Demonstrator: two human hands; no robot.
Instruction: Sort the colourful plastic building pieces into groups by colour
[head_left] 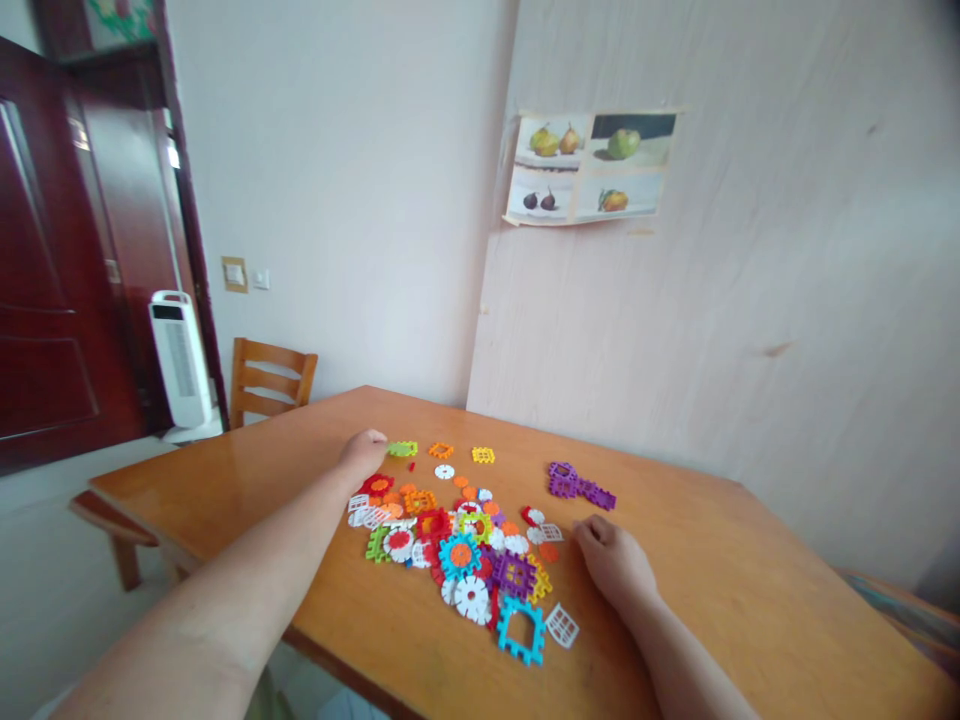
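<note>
At the far left of the pieces, my left hand (365, 455) is closed at the edge of a light green plastic building piece (403, 449), its fingertips on the piece's left end. My right hand (616, 562) rests on the table right of the pile, fingers curled in, nothing seen in them. Between my arms lies a pile of toothed squares and notched discs, among them a blue square frame (522, 632), a purple square (514, 574) and a white disc (472, 598). An orange square (441, 451) and a yellow square (484, 455) lie behind the pile.
Several purple pieces (579, 484) lie joined together at the back right of the wooden table (720, 590). A wooden chair (271, 375) stands beyond the far left edge. Behind the table is a wall with a fruit picture sheet (589, 168). A white tower heater (181, 360) stands by the doorway.
</note>
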